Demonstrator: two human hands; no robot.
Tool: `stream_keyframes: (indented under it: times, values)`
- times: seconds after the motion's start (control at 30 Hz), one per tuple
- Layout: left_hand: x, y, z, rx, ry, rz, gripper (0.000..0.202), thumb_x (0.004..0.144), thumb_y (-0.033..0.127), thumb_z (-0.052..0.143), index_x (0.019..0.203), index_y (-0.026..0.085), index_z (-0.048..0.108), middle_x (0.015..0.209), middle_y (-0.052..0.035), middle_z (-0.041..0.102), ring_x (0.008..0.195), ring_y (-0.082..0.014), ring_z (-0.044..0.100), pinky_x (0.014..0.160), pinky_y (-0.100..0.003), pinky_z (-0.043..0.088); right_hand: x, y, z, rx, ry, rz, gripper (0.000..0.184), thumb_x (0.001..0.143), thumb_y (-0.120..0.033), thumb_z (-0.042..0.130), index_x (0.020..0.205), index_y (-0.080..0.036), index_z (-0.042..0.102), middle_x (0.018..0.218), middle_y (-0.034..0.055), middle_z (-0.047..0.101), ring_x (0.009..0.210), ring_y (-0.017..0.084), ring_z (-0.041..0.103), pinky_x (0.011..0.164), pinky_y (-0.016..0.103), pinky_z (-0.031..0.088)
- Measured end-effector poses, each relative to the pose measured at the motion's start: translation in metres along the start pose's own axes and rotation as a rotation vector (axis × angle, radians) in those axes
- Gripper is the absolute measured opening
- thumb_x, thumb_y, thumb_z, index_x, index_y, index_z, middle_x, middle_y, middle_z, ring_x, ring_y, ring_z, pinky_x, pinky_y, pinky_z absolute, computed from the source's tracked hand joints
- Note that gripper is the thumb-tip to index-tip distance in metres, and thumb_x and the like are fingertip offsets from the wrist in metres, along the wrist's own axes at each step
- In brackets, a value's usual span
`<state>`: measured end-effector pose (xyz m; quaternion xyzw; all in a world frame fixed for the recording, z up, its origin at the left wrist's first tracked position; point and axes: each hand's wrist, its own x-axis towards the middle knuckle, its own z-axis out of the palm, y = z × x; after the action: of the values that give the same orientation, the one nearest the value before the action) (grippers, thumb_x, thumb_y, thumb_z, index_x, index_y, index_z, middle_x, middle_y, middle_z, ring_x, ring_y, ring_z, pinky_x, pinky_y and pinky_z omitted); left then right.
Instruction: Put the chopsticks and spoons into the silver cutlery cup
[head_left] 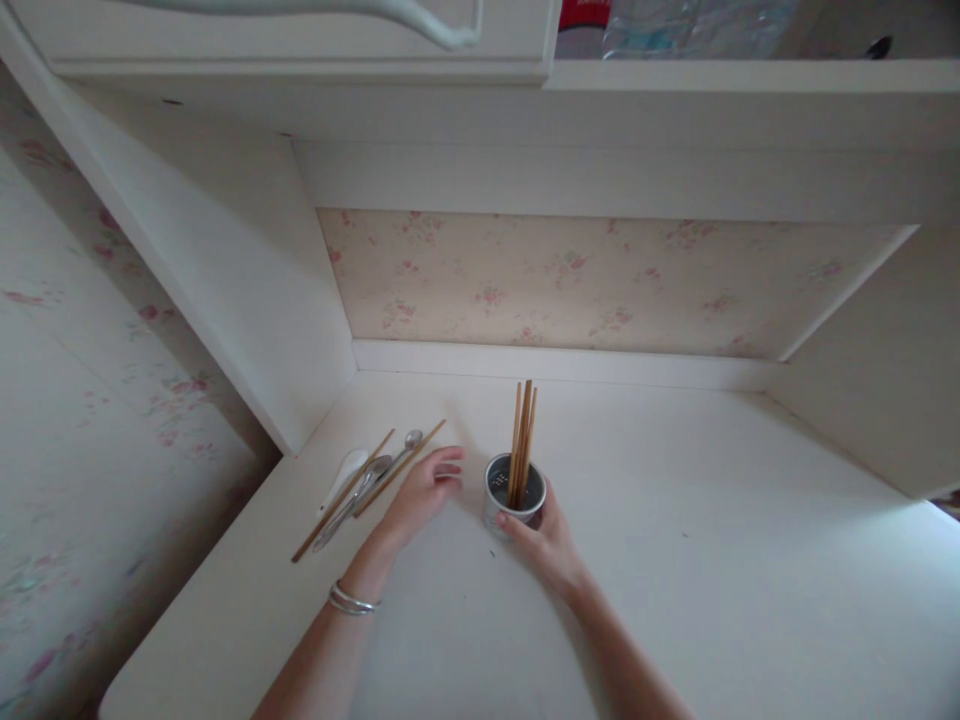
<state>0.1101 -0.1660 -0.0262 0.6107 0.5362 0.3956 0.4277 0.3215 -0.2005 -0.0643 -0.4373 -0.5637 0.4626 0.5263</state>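
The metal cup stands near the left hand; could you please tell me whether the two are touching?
Apart: the head view plainly shows white tabletop between the left hand and the metal cup.

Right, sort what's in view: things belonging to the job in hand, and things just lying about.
Belonging to the job:
metal cup, gripped by the right hand
chopsticks standing in it
probably the loose chopsticks, white spoon and metal spoons near the left hand

Just lying about, it seems:
dark speck near the cup
red item and clear plastic on the shelf above
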Motion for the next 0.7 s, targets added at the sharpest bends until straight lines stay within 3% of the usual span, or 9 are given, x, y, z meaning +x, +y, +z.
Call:
stream_keyframes:
  times: [0.07,0.13,0.27,0.47,0.6,0.7]
  values:
    - [0.002,-0.003,-0.010,0.379,0.226,0.008,0.030,0.085,0.014,0.051,0.112,0.016,0.065,0.116,-0.0122,0.067,0.101,-0.0229,0.064,0.095,-0.039,0.047,0.000,0.001,0.000,0.007,0.000,-0.003,0.072,0.071,-0.039,0.081,0.133,-0.027,0.047,0.125,0.0093,0.065,0.115,0.030,0.061,0.102,0.048,0.046]
    - [0.002,-0.007,-0.016,0.751,0.367,0.045,0.029,0.089,0.018,0.046,0.111,0.016,0.065,0.111,-0.0129,0.067,0.104,-0.0252,0.062,0.096,-0.039,0.045,0.001,0.002,0.001,0.013,-0.001,-0.011,0.071,0.071,-0.039,0.082,0.133,-0.027,0.048,0.125,0.0091,0.066,0.115,0.029,0.062,0.103,0.047,0.046]
    - [-0.003,-0.015,-0.023,1.167,0.421,-0.013,0.030,0.091,0.025,0.044,0.108,0.013,0.066,0.102,-0.0153,0.067,0.103,-0.0307,0.060,0.088,-0.040,0.045,0.002,0.002,0.001,0.031,-0.004,-0.019,0.072,0.070,-0.038,0.082,0.132,-0.027,0.048,0.126,0.0096,0.065,0.117,0.029,0.061,0.104,0.048,0.044]
    - [-0.005,-0.019,-0.024,1.255,0.328,-0.064,0.030,0.093,0.023,0.040,0.096,0.013,0.068,0.097,-0.0159,0.067,0.098,-0.0303,0.062,0.082,-0.038,0.046,0.001,0.002,0.001,0.037,0.015,-0.004,0.073,0.069,-0.038,0.083,0.133,-0.028,0.048,0.126,0.0091,0.065,0.117,0.029,0.061,0.104,0.047,0.044]
    - [-0.005,-0.018,-0.021,1.183,0.262,-0.051,0.029,0.093,0.018,0.039,0.093,0.011,0.067,0.093,-0.0164,0.068,0.096,-0.0288,0.064,0.082,-0.036,0.047,0.001,0.003,0.001,0.009,0.018,-0.005,0.072,0.069,-0.038,0.083,0.132,-0.027,0.049,0.126,0.0094,0.065,0.116,0.029,0.061,0.102,0.048,0.046]
    - [-0.001,-0.014,-0.017,1.008,0.229,0.006,0.029,0.094,0.017,0.038,0.094,0.011,0.066,0.095,-0.0160,0.070,0.095,-0.0277,0.065,0.083,-0.036,0.047,0.001,0.002,0.001,0.013,0.030,-0.013,0.072,0.069,-0.039,0.083,0.132,-0.027,0.050,0.125,0.0095,0.066,0.115,0.030,0.062,0.102,0.047,0.046]
